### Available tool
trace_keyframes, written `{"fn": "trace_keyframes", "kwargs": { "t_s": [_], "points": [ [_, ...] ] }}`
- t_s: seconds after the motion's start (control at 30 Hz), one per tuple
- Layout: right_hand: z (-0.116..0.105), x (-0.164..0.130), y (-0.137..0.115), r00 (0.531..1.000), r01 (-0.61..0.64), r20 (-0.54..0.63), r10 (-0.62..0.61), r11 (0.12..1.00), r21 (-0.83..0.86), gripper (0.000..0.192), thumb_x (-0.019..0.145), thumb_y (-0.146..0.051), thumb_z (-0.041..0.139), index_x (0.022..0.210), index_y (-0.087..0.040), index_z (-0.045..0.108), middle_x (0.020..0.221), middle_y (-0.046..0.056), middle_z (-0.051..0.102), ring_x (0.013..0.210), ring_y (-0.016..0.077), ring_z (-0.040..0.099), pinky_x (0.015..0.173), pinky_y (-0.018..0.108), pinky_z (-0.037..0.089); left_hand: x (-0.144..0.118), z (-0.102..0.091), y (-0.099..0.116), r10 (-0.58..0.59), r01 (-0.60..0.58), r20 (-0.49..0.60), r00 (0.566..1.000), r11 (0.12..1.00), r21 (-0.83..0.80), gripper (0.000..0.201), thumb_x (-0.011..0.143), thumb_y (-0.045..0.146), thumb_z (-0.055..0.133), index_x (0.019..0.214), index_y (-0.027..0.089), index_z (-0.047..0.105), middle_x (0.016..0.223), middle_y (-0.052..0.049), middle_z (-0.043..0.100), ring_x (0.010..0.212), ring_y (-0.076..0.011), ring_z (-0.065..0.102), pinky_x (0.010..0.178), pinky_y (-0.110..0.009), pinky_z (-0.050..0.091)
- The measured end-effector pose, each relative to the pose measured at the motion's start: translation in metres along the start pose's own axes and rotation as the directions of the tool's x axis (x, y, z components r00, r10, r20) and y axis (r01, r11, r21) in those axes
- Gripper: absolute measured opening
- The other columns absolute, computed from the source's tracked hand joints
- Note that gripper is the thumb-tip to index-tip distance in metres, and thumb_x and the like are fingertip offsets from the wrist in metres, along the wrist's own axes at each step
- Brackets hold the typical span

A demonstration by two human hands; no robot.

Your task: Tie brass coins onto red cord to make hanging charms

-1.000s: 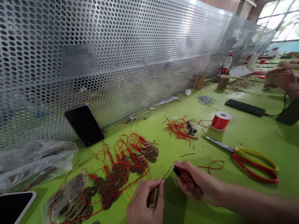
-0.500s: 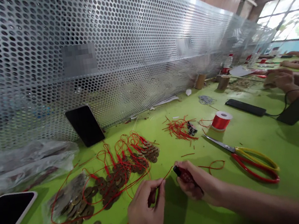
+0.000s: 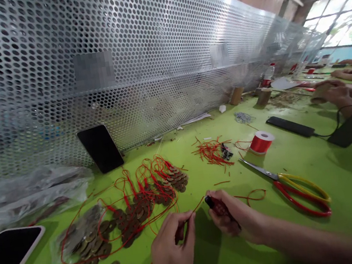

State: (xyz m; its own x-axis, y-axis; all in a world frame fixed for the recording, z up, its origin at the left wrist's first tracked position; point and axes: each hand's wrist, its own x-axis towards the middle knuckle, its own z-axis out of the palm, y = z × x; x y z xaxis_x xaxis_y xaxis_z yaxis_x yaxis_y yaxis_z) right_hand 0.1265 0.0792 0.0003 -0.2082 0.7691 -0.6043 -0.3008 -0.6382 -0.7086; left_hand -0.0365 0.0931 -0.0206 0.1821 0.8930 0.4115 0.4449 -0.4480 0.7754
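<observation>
My left hand (image 3: 174, 242) pinches a thin red cord (image 3: 198, 206) between thumb and fingertips. The cord's end reaches the black top of a dark red lighter (image 3: 218, 207) gripped in my right hand (image 3: 230, 216). No flame is visible. To the left of my hands lie several brass coins (image 3: 137, 208) with square holes, many tied with red cord loops (image 3: 149, 171). A looped piece of red cord (image 3: 254, 195) lies just beyond my right wrist. Scissors (image 3: 286, 184) with one yellow and one red handle rest open to the right.
Red cord offcuts (image 3: 210, 151) and a spool of red thread (image 3: 261, 142) lie beyond my hands. One phone (image 3: 100, 147) leans on the perforated metal screen (image 3: 151, 56); another device (image 3: 12, 258) lies front left. A co-worker's hands (image 3: 331, 91) are at the far right.
Both hands keep their hold and position almost unchanged. The whole view has shifted very slightly.
</observation>
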Motion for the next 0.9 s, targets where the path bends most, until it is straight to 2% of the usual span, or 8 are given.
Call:
{"fn": "trace_keyframes", "kwargs": {
  "t_s": [0.33,0.63,0.9],
  "points": [
    [-0.0005,-0.0008,0.0007,1.0,-0.011,0.003,0.011,1.0,-0.001,0.05,0.09,-0.039,0.019,0.045,-0.018,0.028,0.04,-0.008,0.021,0.033,0.0038,0.016,0.037,0.019,0.008,0.0018,-0.0012,0.0036,-0.014,0.014,0.023,1.0,1.0,-0.016,0.021,0.082,0.035,0.055,0.07,0.021,0.065,0.056,0.003,0.06,0.047,-0.0114,0.054,0.047,-0.019,0.044],
    [-0.0027,0.0001,0.0013,1.0,-0.009,0.026,0.009,1.0,0.003,0.051,0.091,-0.037,0.017,0.044,-0.018,0.028,0.04,-0.008,0.02,0.033,0.0037,0.015,0.037,0.02,0.006,0.0005,-0.0027,0.0043,-0.083,0.083,0.063,0.995,0.997,-0.005,0.023,0.081,0.037,0.055,0.07,0.02,0.066,0.059,0.002,0.062,0.049,-0.0123,0.055,0.049,-0.02,0.044],
    [-0.0012,-0.0012,0.001,1.0,0.007,0.016,-0.007,1.0,-0.004,0.048,0.09,-0.037,0.019,0.046,-0.018,0.027,0.041,-0.008,0.019,0.034,0.004,0.015,0.037,0.019,0.007,0.002,-0.0025,0.0066,-0.046,0.046,0.017,0.999,0.999,0.016,0.027,0.082,0.04,0.053,0.068,0.02,0.065,0.053,0.003,0.057,0.045,-0.0117,0.05,0.045,-0.021,0.041]
  ]
}}
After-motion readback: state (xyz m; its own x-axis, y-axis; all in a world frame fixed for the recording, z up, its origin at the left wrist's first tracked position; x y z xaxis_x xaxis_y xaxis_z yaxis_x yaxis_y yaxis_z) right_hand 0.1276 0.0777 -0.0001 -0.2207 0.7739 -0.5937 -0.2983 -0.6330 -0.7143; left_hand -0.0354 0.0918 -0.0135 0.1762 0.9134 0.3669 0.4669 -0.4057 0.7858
